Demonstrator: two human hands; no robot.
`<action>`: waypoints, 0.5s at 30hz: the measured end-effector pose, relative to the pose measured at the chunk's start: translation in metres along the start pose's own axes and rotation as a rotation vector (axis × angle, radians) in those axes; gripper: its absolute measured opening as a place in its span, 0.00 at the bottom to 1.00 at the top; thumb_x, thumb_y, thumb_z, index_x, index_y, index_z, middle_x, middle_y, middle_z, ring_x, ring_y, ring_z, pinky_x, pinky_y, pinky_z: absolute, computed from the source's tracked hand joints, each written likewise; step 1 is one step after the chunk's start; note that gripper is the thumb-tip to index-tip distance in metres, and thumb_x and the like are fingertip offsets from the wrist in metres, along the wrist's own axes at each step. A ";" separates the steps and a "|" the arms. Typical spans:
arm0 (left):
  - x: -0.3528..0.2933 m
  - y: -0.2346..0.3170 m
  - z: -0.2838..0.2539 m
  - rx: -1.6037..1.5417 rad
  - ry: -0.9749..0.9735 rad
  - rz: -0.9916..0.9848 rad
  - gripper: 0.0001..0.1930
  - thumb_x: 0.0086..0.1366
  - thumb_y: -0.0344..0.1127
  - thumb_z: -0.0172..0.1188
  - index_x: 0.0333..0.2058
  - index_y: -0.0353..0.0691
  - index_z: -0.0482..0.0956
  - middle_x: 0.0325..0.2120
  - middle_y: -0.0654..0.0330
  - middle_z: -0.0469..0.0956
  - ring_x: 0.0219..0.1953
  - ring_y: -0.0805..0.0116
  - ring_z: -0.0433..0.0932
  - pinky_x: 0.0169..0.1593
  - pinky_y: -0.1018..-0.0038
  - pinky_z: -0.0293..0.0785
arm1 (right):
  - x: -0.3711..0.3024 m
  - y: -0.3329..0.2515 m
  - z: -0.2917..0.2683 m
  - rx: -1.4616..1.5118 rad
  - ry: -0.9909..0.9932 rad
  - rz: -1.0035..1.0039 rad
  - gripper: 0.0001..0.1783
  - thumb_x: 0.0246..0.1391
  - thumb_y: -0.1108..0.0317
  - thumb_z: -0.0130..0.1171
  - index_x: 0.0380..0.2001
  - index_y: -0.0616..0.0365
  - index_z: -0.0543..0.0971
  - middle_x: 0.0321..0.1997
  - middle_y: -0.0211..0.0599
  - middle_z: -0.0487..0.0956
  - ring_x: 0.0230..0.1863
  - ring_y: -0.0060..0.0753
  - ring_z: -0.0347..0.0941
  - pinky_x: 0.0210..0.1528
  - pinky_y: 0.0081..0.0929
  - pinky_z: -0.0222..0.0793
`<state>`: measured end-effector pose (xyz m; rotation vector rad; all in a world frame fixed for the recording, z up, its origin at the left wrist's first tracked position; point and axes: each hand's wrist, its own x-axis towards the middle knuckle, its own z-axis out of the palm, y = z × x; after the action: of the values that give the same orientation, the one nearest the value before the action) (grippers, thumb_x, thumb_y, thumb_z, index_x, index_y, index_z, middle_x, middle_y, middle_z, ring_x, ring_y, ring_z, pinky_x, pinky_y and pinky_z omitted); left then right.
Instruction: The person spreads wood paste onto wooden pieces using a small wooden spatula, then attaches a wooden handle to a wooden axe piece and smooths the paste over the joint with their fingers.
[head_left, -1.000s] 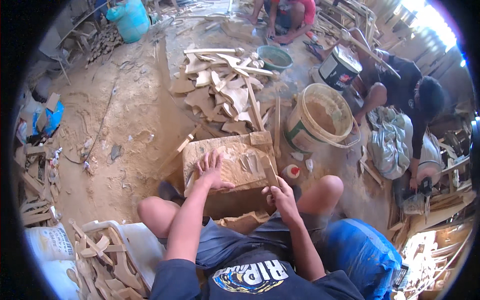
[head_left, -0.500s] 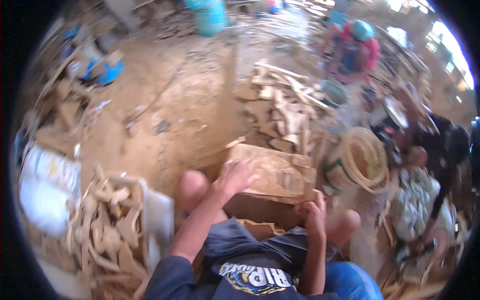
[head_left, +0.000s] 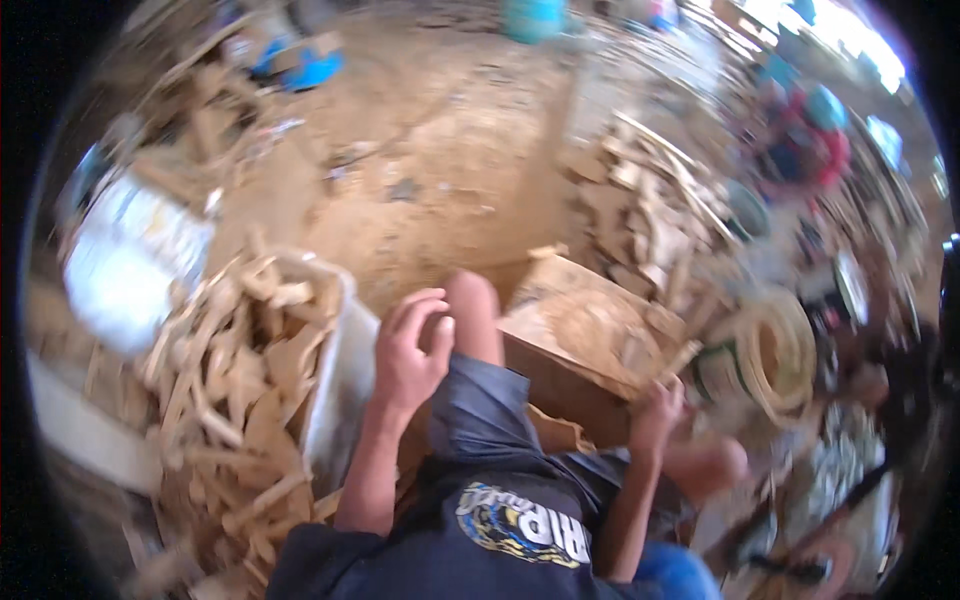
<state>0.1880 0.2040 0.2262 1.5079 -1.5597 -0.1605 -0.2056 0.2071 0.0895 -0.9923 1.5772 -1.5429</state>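
My left hand [head_left: 412, 350] is raised beside my left knee, fingers apart and holding nothing. Between my knees stands a wooden box [head_left: 585, 315] with a worn, dusty top. At its right corner my right hand [head_left: 657, 405] is closed around a short, pale wooden stick [head_left: 684, 357], blurred by motion. To my left, a whitish plastic crate [head_left: 348, 340] is heaped with curved, cut wood pieces [head_left: 225, 375]. The crate's wall is close to my left forearm.
Beyond the box lies a pile of wood offcuts [head_left: 650, 205]. A pale bucket [head_left: 775, 350] stands to its right, near a person in dark clothes [head_left: 900, 375]. Another person in red [head_left: 825, 150] crouches farther off. At far left is a white sack [head_left: 135, 260].
My left hand has left the box top and moved left toward the crate. The view has swung left. My right hand stays by the box's right corner.
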 end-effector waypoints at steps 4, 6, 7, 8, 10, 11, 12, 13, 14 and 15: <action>0.044 0.041 0.073 0.061 -0.496 0.200 0.22 0.63 0.39 0.72 0.53 0.37 0.82 0.57 0.50 0.81 0.61 0.50 0.79 0.66 0.57 0.73 | -0.002 0.005 0.010 0.114 0.075 0.055 0.08 0.59 0.76 0.55 0.40 0.53 0.71 0.32 0.24 0.70 0.28 0.16 0.63 0.29 0.19 0.60; 0.063 0.032 0.142 0.213 -0.831 0.278 0.36 0.60 0.49 0.76 0.63 0.40 0.76 0.69 0.48 0.72 0.69 0.47 0.72 0.71 0.52 0.68 | -0.010 0.023 -0.002 0.054 0.124 0.099 0.12 0.60 0.77 0.56 0.47 0.59 0.73 0.39 0.29 0.74 0.37 0.22 0.69 0.43 0.23 0.69; 0.069 0.027 0.179 0.201 -0.845 0.310 0.36 0.60 0.49 0.76 0.63 0.40 0.76 0.69 0.48 0.72 0.69 0.47 0.72 0.71 0.52 0.68 | -0.014 0.026 -0.006 0.056 0.160 0.094 0.12 0.60 0.77 0.56 0.47 0.59 0.73 0.39 0.29 0.74 0.37 0.22 0.69 0.43 0.23 0.69; 0.075 0.020 0.212 0.357 -0.966 0.363 0.46 0.56 0.53 0.78 0.68 0.38 0.69 0.72 0.47 0.66 0.72 0.45 0.68 0.73 0.50 0.65 | -0.019 0.028 -0.006 0.001 0.170 0.082 0.13 0.60 0.77 0.56 0.48 0.60 0.73 0.41 0.30 0.76 0.40 0.24 0.71 0.46 0.26 0.70; 0.074 0.012 0.274 0.503 -1.095 0.463 0.56 0.53 0.58 0.80 0.73 0.37 0.62 0.75 0.46 0.61 0.75 0.42 0.63 0.75 0.49 0.62 | -0.027 0.045 -0.012 -0.015 0.211 0.035 0.08 0.63 0.76 0.58 0.44 0.57 0.72 0.36 0.26 0.74 0.34 0.19 0.71 0.37 0.24 0.71; 0.075 0.006 0.298 0.570 -1.151 0.430 0.64 0.48 0.62 0.82 0.76 0.39 0.56 0.78 0.46 0.54 0.78 0.43 0.56 0.78 0.47 0.57 | -0.030 0.063 -0.018 -0.112 0.220 0.021 0.08 0.63 0.75 0.59 0.44 0.58 0.72 0.36 0.28 0.75 0.35 0.21 0.72 0.39 0.26 0.72; 0.078 -0.005 0.319 0.647 -1.198 0.388 0.72 0.43 0.66 0.83 0.79 0.41 0.49 0.81 0.46 0.47 0.81 0.43 0.49 0.80 0.46 0.51 | -0.031 0.075 -0.020 -0.205 0.217 0.008 0.09 0.63 0.75 0.60 0.44 0.59 0.73 0.37 0.30 0.76 0.36 0.23 0.73 0.41 0.28 0.73; 0.075 -0.028 0.330 0.573 -1.217 0.308 0.75 0.41 0.62 0.86 0.80 0.41 0.46 0.81 0.45 0.44 0.82 0.42 0.45 0.81 0.45 0.48 | -0.037 0.069 -0.010 -0.300 0.212 0.093 0.09 0.63 0.73 0.62 0.43 0.61 0.74 0.39 0.34 0.80 0.40 0.28 0.76 0.47 0.32 0.75; 0.069 -0.047 0.336 0.576 -1.221 0.328 0.75 0.41 0.62 0.86 0.80 0.41 0.46 0.81 0.45 0.44 0.82 0.42 0.45 0.81 0.45 0.48 | -0.040 0.071 -0.011 -0.360 0.152 0.151 0.10 0.63 0.72 0.63 0.44 0.62 0.74 0.40 0.37 0.82 0.43 0.31 0.78 0.50 0.34 0.75; 0.063 -0.060 0.344 0.538 -1.187 0.307 0.75 0.41 0.58 0.87 0.79 0.41 0.45 0.81 0.44 0.44 0.82 0.41 0.45 0.81 0.45 0.49 | -0.041 0.080 -0.013 -0.322 0.175 0.131 0.10 0.63 0.71 0.63 0.44 0.61 0.74 0.40 0.37 0.82 0.42 0.31 0.78 0.49 0.34 0.76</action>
<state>0.0119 -0.0304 0.0266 1.6141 -2.9389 -0.5640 -0.2017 0.2489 0.0092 -0.9194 2.0188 -1.3414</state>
